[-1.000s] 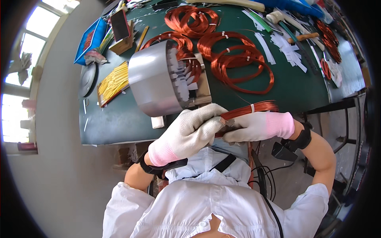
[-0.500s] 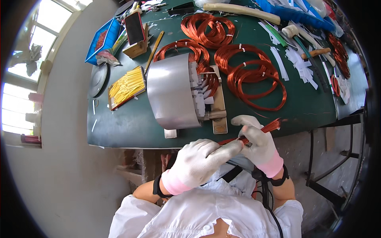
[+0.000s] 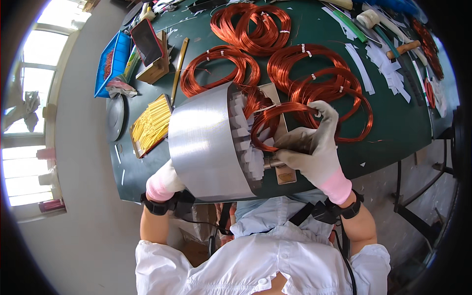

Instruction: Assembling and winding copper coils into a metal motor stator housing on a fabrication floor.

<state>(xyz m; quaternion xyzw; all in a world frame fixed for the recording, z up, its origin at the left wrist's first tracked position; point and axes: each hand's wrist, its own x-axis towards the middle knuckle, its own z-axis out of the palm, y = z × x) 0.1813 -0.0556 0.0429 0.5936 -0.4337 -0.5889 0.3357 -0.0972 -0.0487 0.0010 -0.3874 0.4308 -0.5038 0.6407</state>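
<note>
A silver metal cylinder (image 3: 206,142) lies on its side near the front edge of the table, white paper strips (image 3: 251,162) sticking out of its right end. Copper windings (image 3: 253,101) bulge from that opening. My right hand (image 3: 317,152), in a white and pink glove, grips a loop of copper wire (image 3: 281,110) beside the opening, fingers at its upper right and thumb by its lower part. My gloved left hand (image 3: 166,181) is at the cylinder's lower left side, its fingers hidden behind the metal. Under the cylinder's right end is a flat metal-edged block (image 3: 286,175).
Several copper wire coils (image 3: 250,29) lie behind the cylinder. Left of it are a tray of yellow strips (image 3: 150,123), a grey disc (image 3: 116,118), a phone (image 3: 147,42) on a wooden stand and a blue bin (image 3: 112,64). Paper scraps (image 3: 386,69) and a mallet (image 3: 368,19) lie right.
Both hands have left the wire bundle held in front of the table. The left went to the cylinder's left side, the right up to the wire loop. The cylinder appears slightly turned; the view shifted.
</note>
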